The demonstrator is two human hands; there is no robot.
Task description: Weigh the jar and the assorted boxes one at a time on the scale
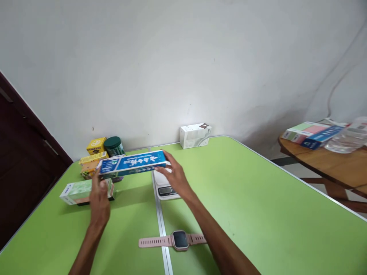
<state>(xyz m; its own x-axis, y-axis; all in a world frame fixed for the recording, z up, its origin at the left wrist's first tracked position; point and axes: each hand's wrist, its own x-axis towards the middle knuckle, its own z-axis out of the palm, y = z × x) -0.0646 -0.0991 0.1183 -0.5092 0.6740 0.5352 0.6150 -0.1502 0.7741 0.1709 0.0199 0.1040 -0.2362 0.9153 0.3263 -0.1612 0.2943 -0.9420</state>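
Observation:
A long blue toothpaste box (137, 162) is held up level above the table between both hands. My left hand (99, 198) grips its left end, and my right hand (174, 173) has the right end between thumb and fingers. Below and behind the box lies a white digital kitchen scale (168, 197), partly hidden by the box and my right hand. A pink smartwatch (180, 240) with its strap laid out flat is near the table's front; my right forearm covers one strap end. Beside my left hand rests a light green and white carton (77, 192).
On the green folding table (258, 214), yellow boxes (96, 146) and a dark green lidded jar (112, 145) stand at the back left. A white box (195, 136) is against the wall. To the right, a wooden table (338, 164) bears cartons (312, 133) and clear plastic packaging (348, 137).

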